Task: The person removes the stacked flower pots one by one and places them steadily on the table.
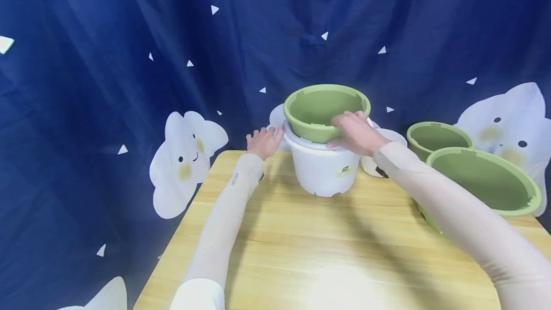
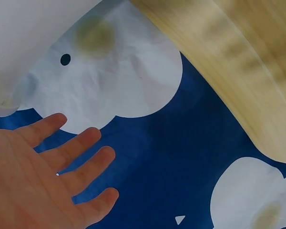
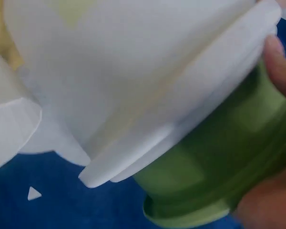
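A green plastic flower pot [image 1: 318,133] sits nested in a white flower pot [image 1: 323,171] with a yellow label. In the right wrist view two white rims [image 3: 181,109] lie one against the other below the green wall. My right hand [image 1: 355,133] grips the green pot's right side, fingers over its rim and thumb on the outer wall near the white rim. At the left of the white pot is my left hand [image 1: 264,142], its fingers spread and straight. The left wrist view shows this hand [image 2: 47,176] holding nothing, the white pot wall [image 2: 28,38] close above it.
A smaller white pot [image 1: 371,166] stands just right of the stack, partly behind my right arm. Two more green pots, a smaller one [image 1: 439,138] and a larger one [image 1: 486,181], stand at the table's right. A blue curtain [image 1: 258,37] hangs behind the wooden table [image 1: 301,243].
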`<state>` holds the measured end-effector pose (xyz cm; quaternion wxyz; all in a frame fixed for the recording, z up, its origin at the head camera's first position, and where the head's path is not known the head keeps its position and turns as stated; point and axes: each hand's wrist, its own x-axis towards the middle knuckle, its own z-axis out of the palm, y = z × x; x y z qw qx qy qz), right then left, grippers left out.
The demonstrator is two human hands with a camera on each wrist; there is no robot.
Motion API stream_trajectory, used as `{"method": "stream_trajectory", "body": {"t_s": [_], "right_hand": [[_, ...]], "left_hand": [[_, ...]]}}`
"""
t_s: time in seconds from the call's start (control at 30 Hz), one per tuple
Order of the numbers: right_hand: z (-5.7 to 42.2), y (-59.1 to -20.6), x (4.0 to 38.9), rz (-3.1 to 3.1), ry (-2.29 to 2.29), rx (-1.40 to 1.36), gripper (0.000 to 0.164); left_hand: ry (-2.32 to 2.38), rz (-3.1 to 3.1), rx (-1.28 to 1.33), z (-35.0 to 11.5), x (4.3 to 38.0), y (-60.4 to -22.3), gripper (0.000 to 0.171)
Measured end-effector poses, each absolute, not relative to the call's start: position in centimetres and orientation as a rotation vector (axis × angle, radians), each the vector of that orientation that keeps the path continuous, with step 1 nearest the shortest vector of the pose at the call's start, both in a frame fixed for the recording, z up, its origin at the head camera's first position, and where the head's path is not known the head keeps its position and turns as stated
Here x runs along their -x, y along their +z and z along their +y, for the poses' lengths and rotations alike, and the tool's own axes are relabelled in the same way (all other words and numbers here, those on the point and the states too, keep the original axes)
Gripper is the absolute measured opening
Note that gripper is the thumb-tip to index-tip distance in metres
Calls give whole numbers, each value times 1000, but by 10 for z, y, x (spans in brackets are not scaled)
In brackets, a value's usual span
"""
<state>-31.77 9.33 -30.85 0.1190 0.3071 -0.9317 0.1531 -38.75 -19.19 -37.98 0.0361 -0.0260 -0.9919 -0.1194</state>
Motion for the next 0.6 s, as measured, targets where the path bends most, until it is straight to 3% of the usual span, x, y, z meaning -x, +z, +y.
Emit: {"method": "stream_trajectory", "body": {"t_s": [0.17,0.43,0.6], "right_hand": [[96,-318,318,-2710,395,-1023,16],[101,-314,319,-2581,430,-1043,16],[99,-312,317,-2387,194,-993,15]], "left_hand": [[-390,-3074,92,-191,389,-384,88],[-373,-3056,111,-189,388,-382,88],[-368,-3056,92,-193,389,-382,88]]}}
